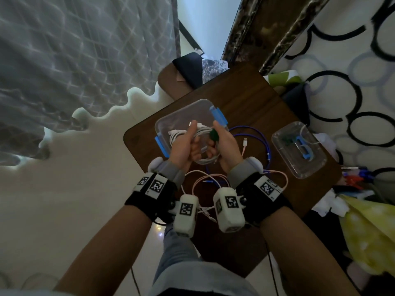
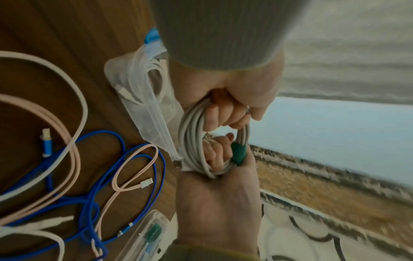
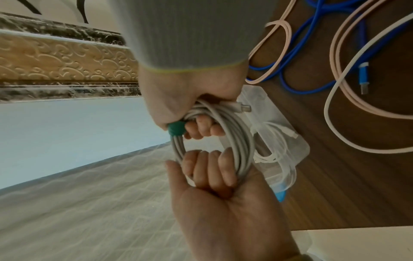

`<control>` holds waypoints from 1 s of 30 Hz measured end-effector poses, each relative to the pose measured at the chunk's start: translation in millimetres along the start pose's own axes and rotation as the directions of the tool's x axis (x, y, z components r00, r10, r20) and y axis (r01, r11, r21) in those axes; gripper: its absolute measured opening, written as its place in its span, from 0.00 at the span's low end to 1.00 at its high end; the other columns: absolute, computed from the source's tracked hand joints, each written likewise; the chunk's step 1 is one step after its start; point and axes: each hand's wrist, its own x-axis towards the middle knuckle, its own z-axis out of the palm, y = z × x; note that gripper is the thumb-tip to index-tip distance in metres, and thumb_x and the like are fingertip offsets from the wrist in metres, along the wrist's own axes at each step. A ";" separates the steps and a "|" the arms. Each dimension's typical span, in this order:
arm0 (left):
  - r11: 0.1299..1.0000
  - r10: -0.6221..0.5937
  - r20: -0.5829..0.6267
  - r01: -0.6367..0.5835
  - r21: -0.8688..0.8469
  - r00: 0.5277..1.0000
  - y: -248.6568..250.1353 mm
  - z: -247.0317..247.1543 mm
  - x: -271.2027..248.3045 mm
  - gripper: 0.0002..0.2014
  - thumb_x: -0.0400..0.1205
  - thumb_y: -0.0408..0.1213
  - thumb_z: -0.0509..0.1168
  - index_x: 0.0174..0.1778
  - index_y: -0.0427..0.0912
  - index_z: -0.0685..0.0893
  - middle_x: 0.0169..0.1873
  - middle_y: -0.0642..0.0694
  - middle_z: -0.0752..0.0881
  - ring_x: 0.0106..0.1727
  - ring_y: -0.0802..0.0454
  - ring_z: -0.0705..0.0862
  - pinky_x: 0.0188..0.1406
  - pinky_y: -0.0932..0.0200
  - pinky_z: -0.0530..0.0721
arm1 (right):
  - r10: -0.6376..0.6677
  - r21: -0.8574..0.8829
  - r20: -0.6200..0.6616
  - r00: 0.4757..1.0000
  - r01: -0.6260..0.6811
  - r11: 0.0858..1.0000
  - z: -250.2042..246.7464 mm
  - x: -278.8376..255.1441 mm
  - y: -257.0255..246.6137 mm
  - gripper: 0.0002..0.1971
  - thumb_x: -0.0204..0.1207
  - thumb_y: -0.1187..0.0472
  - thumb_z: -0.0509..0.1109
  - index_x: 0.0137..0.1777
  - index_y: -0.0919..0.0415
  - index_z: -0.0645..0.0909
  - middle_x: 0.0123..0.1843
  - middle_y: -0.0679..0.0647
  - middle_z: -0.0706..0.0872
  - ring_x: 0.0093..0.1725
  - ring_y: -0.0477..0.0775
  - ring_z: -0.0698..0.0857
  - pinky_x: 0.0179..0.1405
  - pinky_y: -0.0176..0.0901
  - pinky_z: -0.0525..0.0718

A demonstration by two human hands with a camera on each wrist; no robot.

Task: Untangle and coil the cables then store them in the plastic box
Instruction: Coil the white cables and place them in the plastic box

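Note:
A coiled grey cable point(image 1: 205, 161) hangs between both hands above the near edge of the clear plastic box point(image 1: 171, 118). My left hand point(image 1: 184, 144) grips one side of the coil point(image 2: 190, 141), its fingers curled through the loop. My right hand point(image 1: 226, 144) grips the other side point(image 3: 239, 141) and pinches a green tie point(image 1: 214, 135) against the strands point(image 3: 176, 129). One plug of the cable sticks out beside my right hand. A coiled white cable point(image 1: 177, 133) lies inside the box. A blue cable point(image 1: 263, 142) and a pink cable point(image 1: 192, 184) lie loose and crossed on the wooden table point(image 1: 245, 99).
The box's clear lid point(image 1: 299, 150) lies upside down at the table's right, holding green ties and a blue clip. Clutter and a yellow-green bag point(image 1: 367, 231) crowd the right edge. A grey curtain point(image 1: 74, 50) hangs at left.

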 end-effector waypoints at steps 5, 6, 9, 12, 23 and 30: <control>1.000 -0.003 0.036 0.004 -0.029 0.999 -1.5 8.7 -0.9 0.25 0.84 0.52 0.55 0.19 0.49 0.66 0.13 0.55 0.63 0.13 0.59 0.58 0.15 0.65 0.53 | -0.055 -0.019 -0.165 0.985 0.053 0.998 7.7 3.5 -4.0 0.11 0.83 0.56 0.59 0.46 0.63 0.78 0.33 0.55 0.83 0.30 0.48 0.82 0.24 0.34 0.80; 0.998 -0.021 0.060 0.024 -0.058 0.998 -3.1 8.7 -1.0 0.27 0.84 0.52 0.55 0.17 0.50 0.66 0.12 0.55 0.63 0.13 0.59 0.58 0.16 0.64 0.52 | -0.104 -0.088 -0.177 0.979 0.089 0.992 7.8 5.4 -2.9 0.13 0.83 0.57 0.58 0.42 0.63 0.78 0.35 0.57 0.82 0.33 0.50 0.82 0.28 0.35 0.80; 0.995 -0.036 0.069 0.042 -0.085 0.997 -6.0 -0.6 2.4 0.29 0.84 0.52 0.55 0.14 0.50 0.66 0.12 0.53 0.64 0.13 0.59 0.60 0.15 0.65 0.55 | -0.219 -0.279 -0.107 0.970 0.182 0.943 11.9 9.6 0.1 0.17 0.84 0.55 0.56 0.35 0.60 0.75 0.35 0.61 0.77 0.38 0.55 0.78 0.38 0.45 0.77; 0.998 0.018 -0.088 -0.024 -0.062 0.996 -0.4 -15.9 11.9 0.19 0.78 0.53 0.64 0.25 0.45 0.77 0.26 0.43 0.75 0.25 0.53 0.71 0.25 0.61 0.68 | -0.243 -0.400 0.159 0.957 0.288 0.870 10.3 15.9 0.0 0.13 0.84 0.53 0.55 0.42 0.58 0.76 0.37 0.54 0.78 0.40 0.52 0.78 0.45 0.51 0.77; 0.716 0.369 -0.201 -0.139 0.684 0.907 14.3 -27.5 14.9 0.18 0.81 0.36 0.62 0.68 0.40 0.73 0.56 0.47 0.77 0.54 0.58 0.76 0.43 0.75 0.74 | -0.385 -0.862 0.306 0.871 0.425 0.277 -12.7 35.0 -15.6 0.13 0.81 0.60 0.63 0.63 0.62 0.77 0.57 0.60 0.86 0.54 0.57 0.84 0.52 0.46 0.79; 0.224 0.679 0.040 -0.258 0.940 0.733 9.6 -52.4 20.1 0.16 0.75 0.38 0.68 0.58 0.43 0.81 0.55 0.41 0.80 0.57 0.45 0.76 0.54 0.65 0.66 | -0.216 -0.929 0.292 0.931 0.330 0.165 -5.6 43.6 -1.7 0.15 0.82 0.57 0.60 0.66 0.60 0.71 0.61 0.59 0.84 0.60 0.59 0.82 0.53 0.46 0.76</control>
